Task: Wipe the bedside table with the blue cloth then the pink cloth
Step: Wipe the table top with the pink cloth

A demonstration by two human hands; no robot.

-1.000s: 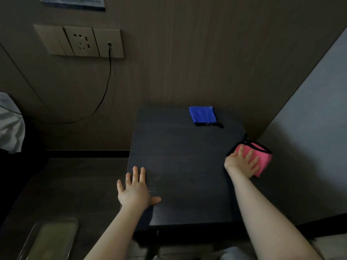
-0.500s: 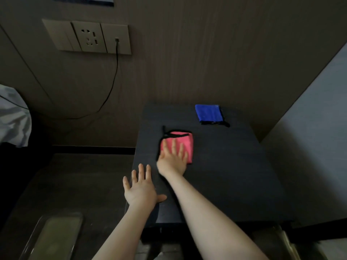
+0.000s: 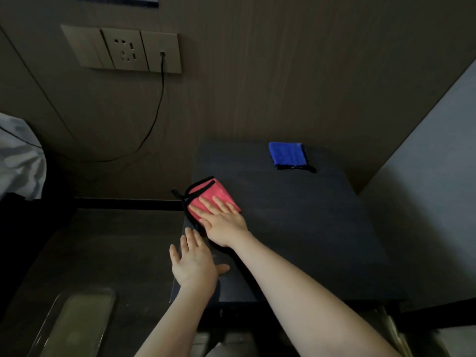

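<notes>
The dark bedside table (image 3: pixel 309 228) fills the middle of the view. A folded blue cloth (image 3: pixel 287 154) with black edging lies at its back, right of centre. The pink cloth (image 3: pixel 210 195), also black-edged, sits at the table's left edge and slightly overhangs it. My right hand (image 3: pixel 222 222) presses flat on the pink cloth with straight fingers. My left hand (image 3: pixel 193 264) rests flat, fingers spread, on the table's front left corner.
A wall panel with switches and a socket (image 3: pixel 123 50) is up left, and a black cable (image 3: pixel 154 117) hangs from it. White bedding (image 3: pixel 18 161) shows at far left. A glossy tray-like object (image 3: pixel 74 325) lies on the floor at lower left. A grey wall (image 3: pixel 438 189) borders the table's right side.
My right hand has swept the pink cloth from the table's right edge across to its left edge. My left hand has stayed at the front left corner.
</notes>
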